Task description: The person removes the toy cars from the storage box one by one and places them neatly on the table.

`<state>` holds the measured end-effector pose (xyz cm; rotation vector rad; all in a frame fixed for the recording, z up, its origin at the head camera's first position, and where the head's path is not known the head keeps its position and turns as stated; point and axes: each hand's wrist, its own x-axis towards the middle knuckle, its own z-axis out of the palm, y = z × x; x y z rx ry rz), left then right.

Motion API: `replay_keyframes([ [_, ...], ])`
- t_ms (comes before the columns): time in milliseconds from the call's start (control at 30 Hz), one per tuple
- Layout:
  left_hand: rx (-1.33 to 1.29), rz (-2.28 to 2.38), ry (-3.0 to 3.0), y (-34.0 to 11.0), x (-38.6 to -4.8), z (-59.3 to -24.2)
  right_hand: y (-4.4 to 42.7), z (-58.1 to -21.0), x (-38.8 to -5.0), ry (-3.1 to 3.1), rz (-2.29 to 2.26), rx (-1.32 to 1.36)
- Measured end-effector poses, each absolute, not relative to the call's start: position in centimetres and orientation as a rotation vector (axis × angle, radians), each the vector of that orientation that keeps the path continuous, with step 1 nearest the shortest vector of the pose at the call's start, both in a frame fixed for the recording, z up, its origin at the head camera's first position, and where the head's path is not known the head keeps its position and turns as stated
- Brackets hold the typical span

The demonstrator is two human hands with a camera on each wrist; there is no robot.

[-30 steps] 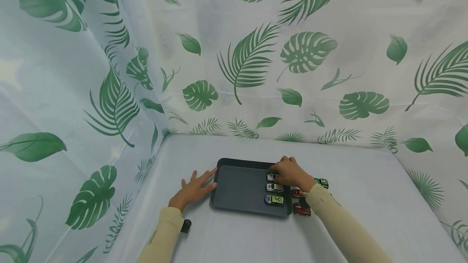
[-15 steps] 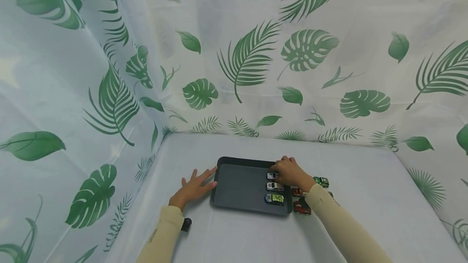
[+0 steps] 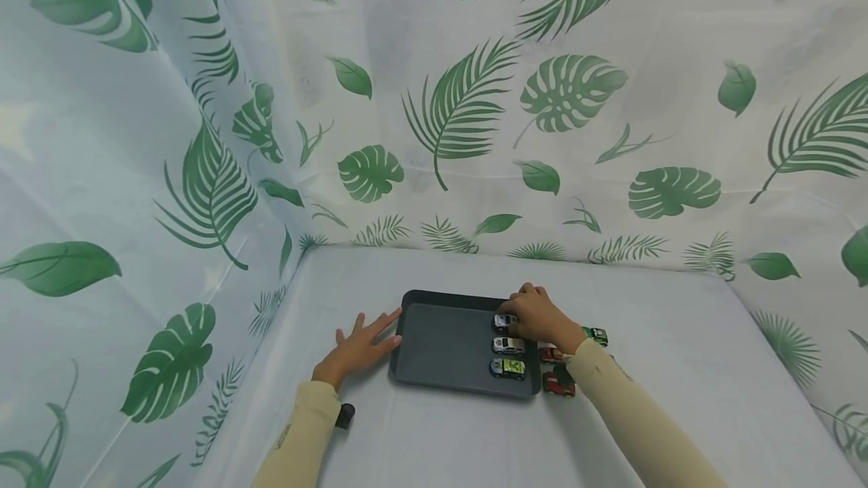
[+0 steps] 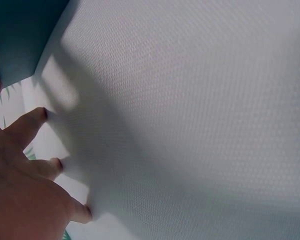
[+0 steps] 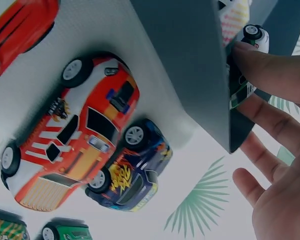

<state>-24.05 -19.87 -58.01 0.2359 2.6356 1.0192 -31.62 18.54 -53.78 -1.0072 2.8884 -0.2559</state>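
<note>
Here our right hand (image 3: pixel 540 318) pinches a car (image 3: pixel 503 322), two other cars (image 3: pixel 508 346) just beside it, while our widely spread left hand (image 3: pixel 357 352) touches the tray (image 3: pixel 441 345).

White table (image 3: pixel 678 367): surface finely textured. Back cloth (image 3: pixel 488 104), white with green leaf print, rises along table's far edge. Left cloth (image 3: pixel 136 209), same print, creased, lines left edge; both meet at far left corner.
</note>
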Motion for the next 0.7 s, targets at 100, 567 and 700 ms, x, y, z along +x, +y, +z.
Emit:
replay_keyframes([
  [100, 0.241, 1.024, 2.636, -19.8, -24.1, -58.1, 18.7, -53.5, -31.6, 2.898, -0.267, -1.013],
  [567, 0.245, 1.031, 2.632, -19.8, -24.0, -58.1, 19.6, -51.6, -31.6, 2.927, -0.304, -1.087],
  [700, 0.244, 1.034, 2.634, -19.9, -24.0, -58.0, 20.3, -51.2, -31.7, 2.940, -0.283, -1.062],
])
